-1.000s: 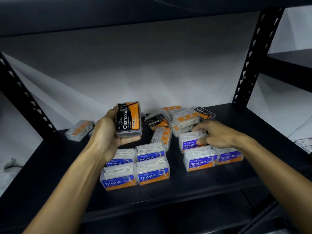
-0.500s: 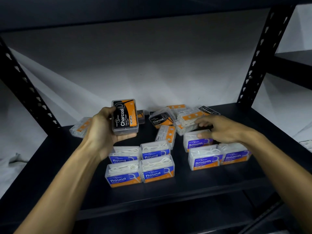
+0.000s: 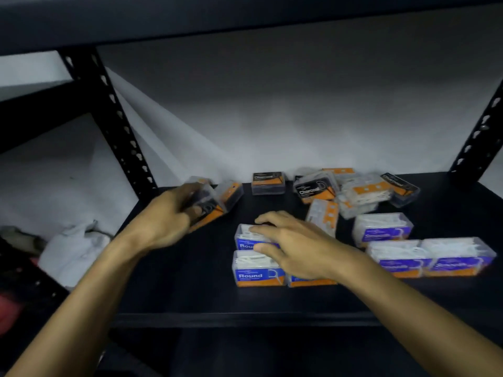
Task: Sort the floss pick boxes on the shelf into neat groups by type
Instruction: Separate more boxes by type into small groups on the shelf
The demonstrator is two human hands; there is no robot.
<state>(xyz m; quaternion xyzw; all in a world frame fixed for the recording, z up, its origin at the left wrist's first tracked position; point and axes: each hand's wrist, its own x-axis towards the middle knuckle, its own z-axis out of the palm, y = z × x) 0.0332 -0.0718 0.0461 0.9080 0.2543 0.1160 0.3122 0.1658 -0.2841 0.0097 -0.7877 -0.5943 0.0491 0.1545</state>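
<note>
Black shelf [image 3: 190, 295]: left hand [image 3: 166, 221] clasps a blurred Charcoal box [image 3: 209, 206] at rear left of the Round boxes [image 3: 257, 270], right hand [image 3: 294, 248] fingers spread flat atop them; Smooth boxes [image 3: 424, 257] to their right.

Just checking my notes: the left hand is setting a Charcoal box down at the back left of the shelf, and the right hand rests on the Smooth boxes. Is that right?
Not quite. In the head view the right hand rests on the Round boxes, not the Smooth boxes. The left hand with the Charcoal box is as you said.
</note>
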